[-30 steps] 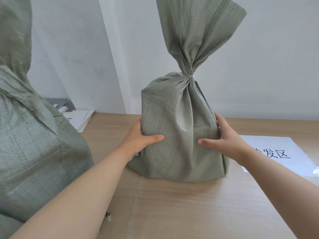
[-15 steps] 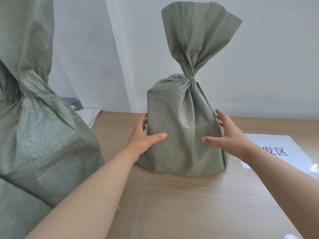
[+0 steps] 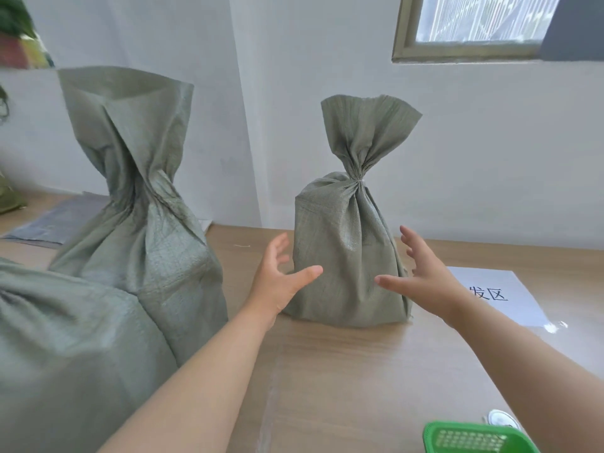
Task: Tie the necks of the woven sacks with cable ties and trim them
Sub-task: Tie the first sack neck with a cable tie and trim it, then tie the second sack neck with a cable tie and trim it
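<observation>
A small grey-green woven sack (image 3: 346, 253) stands upright on the wooden table (image 3: 343, 371), its neck (image 3: 358, 180) cinched tight with a thin tie and the top fanned out above. My left hand (image 3: 277, 279) is open just left of the sack's lower body, fingers spread and apart from the cloth. My right hand (image 3: 425, 273) is open just right of it, also off the cloth. A taller woven sack (image 3: 140, 223) stands to the left with its neck twisted and its mouth open; no tie shows on it. A third sack (image 3: 65, 354) fills the near left.
A white paper sign (image 3: 493, 295) with printed characters lies on the table right of the small sack. A green plastic basket (image 3: 474, 439) sits at the bottom right edge. Grey sheets (image 3: 55, 220) lie at the back left. The wall and a window (image 3: 474, 24) are behind.
Both hands have let go of the small sack and pulled back with fingers spread. The view has risen and drawn back, bringing the taller sack, the window and the basket into sight.
</observation>
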A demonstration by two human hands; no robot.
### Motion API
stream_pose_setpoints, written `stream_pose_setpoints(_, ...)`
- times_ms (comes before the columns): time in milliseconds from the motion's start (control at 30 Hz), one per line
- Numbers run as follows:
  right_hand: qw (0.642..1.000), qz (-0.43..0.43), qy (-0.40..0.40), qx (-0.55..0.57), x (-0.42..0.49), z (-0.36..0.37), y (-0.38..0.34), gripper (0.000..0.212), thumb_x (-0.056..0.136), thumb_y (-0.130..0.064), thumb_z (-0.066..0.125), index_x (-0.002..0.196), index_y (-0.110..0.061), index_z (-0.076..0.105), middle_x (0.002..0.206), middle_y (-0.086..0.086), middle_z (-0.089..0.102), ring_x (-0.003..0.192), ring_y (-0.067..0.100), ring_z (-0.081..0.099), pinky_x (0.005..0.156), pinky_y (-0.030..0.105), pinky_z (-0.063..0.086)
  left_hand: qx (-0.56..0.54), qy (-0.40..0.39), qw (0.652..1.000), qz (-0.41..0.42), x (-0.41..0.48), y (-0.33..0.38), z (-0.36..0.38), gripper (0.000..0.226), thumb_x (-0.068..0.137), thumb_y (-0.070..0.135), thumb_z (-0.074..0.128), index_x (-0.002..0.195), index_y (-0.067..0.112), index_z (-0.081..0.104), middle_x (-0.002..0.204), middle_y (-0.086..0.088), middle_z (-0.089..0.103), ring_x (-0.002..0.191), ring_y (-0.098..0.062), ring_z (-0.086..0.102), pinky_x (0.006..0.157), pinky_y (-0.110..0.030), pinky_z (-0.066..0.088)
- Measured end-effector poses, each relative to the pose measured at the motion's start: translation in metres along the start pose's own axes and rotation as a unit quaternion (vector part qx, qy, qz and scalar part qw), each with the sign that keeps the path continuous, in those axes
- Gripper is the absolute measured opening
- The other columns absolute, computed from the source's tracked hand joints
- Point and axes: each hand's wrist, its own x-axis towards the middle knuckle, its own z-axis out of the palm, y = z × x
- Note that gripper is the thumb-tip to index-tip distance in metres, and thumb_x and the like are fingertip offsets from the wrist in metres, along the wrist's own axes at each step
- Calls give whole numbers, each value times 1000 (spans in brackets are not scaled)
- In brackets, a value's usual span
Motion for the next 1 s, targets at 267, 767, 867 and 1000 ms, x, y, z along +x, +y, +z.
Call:
stream_pose_setpoints(267,999,-17,8,28,-95,-1,-70,94,78,-24,82,152,-37,26,153,-15,36,140,6,33,115,44,36,-56,-14,998,10,-99,52,-15,100,58,46,84,147,31,41,143,12,52,131,-8,50,116,-43,38)
stream_pose_setpoints(767,991,-52,104,62,-292,44,-164,63,84,-19,73,137,-42,47,124,-21,55,117,-2,51,90,28,50,-90,-48,993,55,-289,95,-100,66,61,46,76,123,42,56,127,11,66,117,-8,61,102,-33,49)
stream_pose_setpoints(867,991,-66,102,62,-317,49,-174,61,83,-18,75,134,-40,49,122,-17,56,114,0,53,87,24,48,-103,-37,993,49,-317,98,-119,67,60,46,77,124,41,56,124,8,67,113,-13,62,91,-32,50)
stream_pose_setpoints(1000,991,-81,86,65,-332,52,-182,61,81,-18,78,132,-38,51,122,-14,56,114,3,53,90,28,48,-123,-31,991,53,-336,104,-133,70,59,42,78,125,34,57,122,1,68,103,-12,63,94,-29,50)
